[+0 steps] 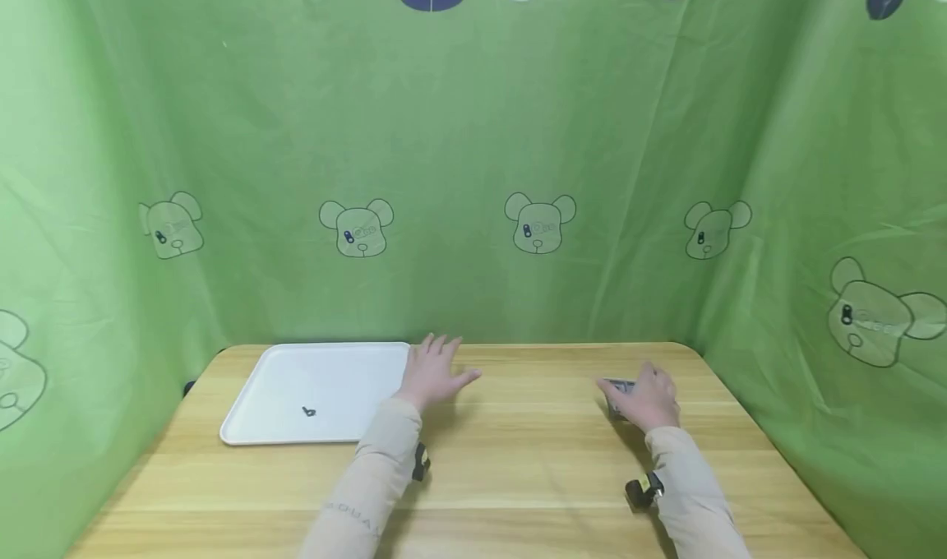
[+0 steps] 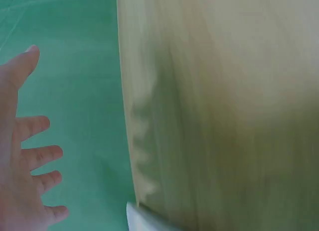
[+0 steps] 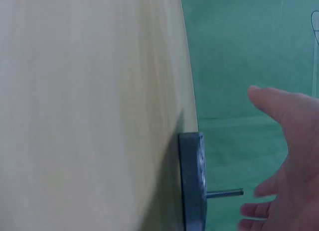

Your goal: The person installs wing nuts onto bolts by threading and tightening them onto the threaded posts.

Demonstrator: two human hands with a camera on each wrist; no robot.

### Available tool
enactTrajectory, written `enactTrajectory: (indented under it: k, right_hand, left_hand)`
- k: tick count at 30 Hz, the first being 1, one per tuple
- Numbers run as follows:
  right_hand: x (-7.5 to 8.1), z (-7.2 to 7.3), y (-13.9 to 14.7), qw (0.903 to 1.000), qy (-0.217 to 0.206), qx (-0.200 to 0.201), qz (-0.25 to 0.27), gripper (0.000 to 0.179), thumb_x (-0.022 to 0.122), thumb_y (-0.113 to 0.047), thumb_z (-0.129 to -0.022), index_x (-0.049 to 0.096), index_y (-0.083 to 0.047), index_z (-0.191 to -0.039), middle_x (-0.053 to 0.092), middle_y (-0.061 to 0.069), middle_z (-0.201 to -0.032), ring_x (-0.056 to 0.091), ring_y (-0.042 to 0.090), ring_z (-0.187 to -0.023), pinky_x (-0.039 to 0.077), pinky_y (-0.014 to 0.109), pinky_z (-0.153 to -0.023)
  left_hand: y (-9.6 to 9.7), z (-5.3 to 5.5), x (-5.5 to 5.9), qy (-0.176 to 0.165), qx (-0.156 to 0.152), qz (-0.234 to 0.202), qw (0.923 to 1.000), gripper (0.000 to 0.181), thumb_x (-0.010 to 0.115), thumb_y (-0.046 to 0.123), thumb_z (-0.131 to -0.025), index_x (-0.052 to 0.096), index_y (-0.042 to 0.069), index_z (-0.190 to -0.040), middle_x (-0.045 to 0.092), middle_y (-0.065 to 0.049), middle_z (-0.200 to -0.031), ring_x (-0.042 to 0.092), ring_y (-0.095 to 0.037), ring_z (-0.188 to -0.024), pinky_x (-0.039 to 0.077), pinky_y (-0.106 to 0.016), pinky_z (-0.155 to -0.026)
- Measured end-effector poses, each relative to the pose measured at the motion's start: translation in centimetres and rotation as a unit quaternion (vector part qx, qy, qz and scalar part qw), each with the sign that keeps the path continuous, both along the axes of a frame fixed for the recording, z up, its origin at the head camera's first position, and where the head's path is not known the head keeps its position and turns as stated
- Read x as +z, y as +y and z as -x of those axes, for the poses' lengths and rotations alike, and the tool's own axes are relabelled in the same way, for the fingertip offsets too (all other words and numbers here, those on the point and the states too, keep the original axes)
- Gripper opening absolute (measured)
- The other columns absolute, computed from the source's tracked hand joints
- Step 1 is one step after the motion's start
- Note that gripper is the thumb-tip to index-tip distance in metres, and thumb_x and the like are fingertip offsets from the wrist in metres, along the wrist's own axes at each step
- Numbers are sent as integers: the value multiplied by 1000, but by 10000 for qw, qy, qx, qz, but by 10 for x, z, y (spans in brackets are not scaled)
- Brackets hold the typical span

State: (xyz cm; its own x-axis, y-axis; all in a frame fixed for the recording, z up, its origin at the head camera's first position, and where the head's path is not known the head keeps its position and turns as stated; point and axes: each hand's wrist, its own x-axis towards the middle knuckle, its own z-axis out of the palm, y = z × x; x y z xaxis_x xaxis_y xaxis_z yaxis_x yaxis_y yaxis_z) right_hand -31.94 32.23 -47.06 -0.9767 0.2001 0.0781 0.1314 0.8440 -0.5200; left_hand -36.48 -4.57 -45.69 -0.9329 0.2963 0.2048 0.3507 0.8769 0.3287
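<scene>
From my feed, the grey block (image 3: 192, 181) lies on the wooden table (image 1: 518, 477), right under the right hand (image 1: 644, 399); a thin metal rod (image 3: 225, 193) stands out from its upper face toward that hand, and the right wrist view shows a gap between the rod's end and the nearest fingertips; over on the other side I see the white tray (image 1: 348, 378), with a small dark piece (image 1: 308, 411) on it, well apart from the block.

The hand covers part of the block in my head view, so I cannot make out its whole top there; the right wrist view cuts it off at the lower edge; the dark piece is too small for me to name; my left wrist view catches only a corner of the tray, and the table there is blurred.

The right hand is spread, thumb well away from the loosely bent fingers, and I see it gripping nothing; the left hand (image 1: 431, 376) is splayed wide, fingers apart and without a hold on anything, by the tray's right edge; whether it touches that edge I cannot tell.
</scene>
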Motion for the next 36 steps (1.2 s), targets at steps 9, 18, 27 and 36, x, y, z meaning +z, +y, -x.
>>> enactTrajectory:
  k: [9,18,27,36]
  right_hand:
    - [-10,1,9,9975,-496,-491,72,115,61,-71,-77,25,21,-136,32,37,-120,30,47,-108,36,60,-84]
    - [-10,-1,10,9951,-764,-627,91,100,73,-51,-74,30,22,-125,32,37,-113,30,48,-105,36,62,-86]
    - [-9,6,-1,9962,-793,-329,-124,100,75,-50,-73,32,22,-126,35,38,-115,34,49,-106,38,61,-87]
    - [-9,9,-20,9978,-639,111,-121,100,78,-48,-71,35,20,-130,38,38,-117,37,48,-107,40,61,-87]
  left_hand:
    - [42,-6,-3,237,-305,229,9990,77,43,68,-91,41,15,-147,45,-11,-149,39,-33,-140,31,-53,-114]
    - [63,-11,-10,42,-463,20,9989,73,47,65,-91,44,15,-145,46,-12,-149,38,-35,-140,29,-58,-114]
    - [73,-12,-16,-125,-579,-146,9981,70,50,61,-92,43,16,-146,44,-13,-150,37,-36,-141,28,-58,-114]
    - [78,-14,-19,-187,-678,-249,9972,70,53,60,-91,44,15,-145,45,-13,-149,39,-33,-140,28,-57,-115]
